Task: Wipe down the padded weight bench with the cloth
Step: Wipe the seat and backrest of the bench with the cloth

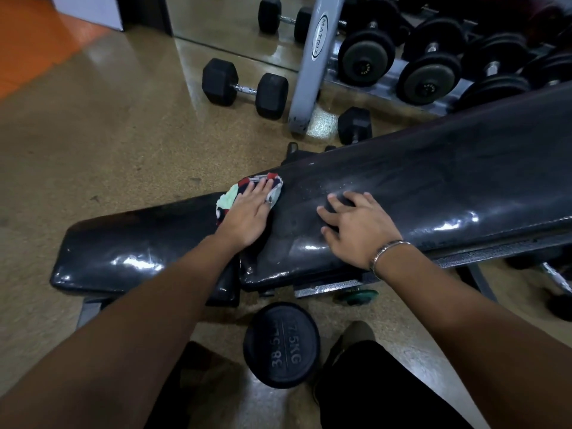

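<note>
Bench [433, 187] long axis runs lower-left to upper-right, right end cut off by frame; left hand [247, 212] flat, fingers together, pressing cloth [229, 199] at bench's far edge by the pad gap, w/ right hand [356, 224] spread flat on pad beside it. Dumbbell [281, 345] below bench reads "7.5KG", other digits unclear; rack post [312, 57] behind bench reads "MATRIX".

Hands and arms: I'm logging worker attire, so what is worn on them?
Both forearms are bare, no sleeves or gloves. The right hand has a thin silver metal bangle at its wrist. The left hand wears nothing visible.
</note>
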Demonstrator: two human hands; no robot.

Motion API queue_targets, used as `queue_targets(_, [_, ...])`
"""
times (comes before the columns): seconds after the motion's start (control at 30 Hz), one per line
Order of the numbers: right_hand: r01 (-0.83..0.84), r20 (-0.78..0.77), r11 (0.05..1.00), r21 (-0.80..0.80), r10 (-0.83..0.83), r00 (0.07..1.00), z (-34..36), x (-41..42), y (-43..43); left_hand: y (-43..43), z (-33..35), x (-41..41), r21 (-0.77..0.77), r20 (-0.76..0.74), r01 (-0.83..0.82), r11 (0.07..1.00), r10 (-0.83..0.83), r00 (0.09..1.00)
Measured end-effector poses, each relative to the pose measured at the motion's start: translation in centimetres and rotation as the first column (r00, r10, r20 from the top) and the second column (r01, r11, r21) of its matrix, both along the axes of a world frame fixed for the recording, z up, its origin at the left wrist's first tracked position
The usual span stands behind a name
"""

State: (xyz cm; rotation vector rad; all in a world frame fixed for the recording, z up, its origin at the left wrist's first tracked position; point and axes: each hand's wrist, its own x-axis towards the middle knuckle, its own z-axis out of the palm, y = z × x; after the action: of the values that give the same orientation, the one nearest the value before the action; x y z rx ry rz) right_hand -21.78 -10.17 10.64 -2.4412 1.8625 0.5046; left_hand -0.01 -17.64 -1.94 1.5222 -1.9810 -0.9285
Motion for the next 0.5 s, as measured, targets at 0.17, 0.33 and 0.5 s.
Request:
queue_targets(0.17, [0.002, -0.007, 1.000, 0.023, -0.002, 1.000, 0.1, 0.1, -0.1, 4.6, -0.8, 0.1, -0.114, -0.003, 0.069, 0.991, -0.070, 0.998])
queue_targets(0.33, [-0.006, -0.021, 1.000, 0.011, 0.007, 1.000, 0.1, -0.1, -0.1, 1.6, 0.3, -0.6, 0.027, -0.008, -0.022, 0.999, 0.022, 1.000])
queue_targets(0.5, [-0.005, -0.014, 1.000, 0.022, 0.005, 1.000, 0.0, 0.0, -0.2, 5.9, -0.8, 0.0, -0.141, 0.045, 0.141, 0.980, -0.136, 0.990])
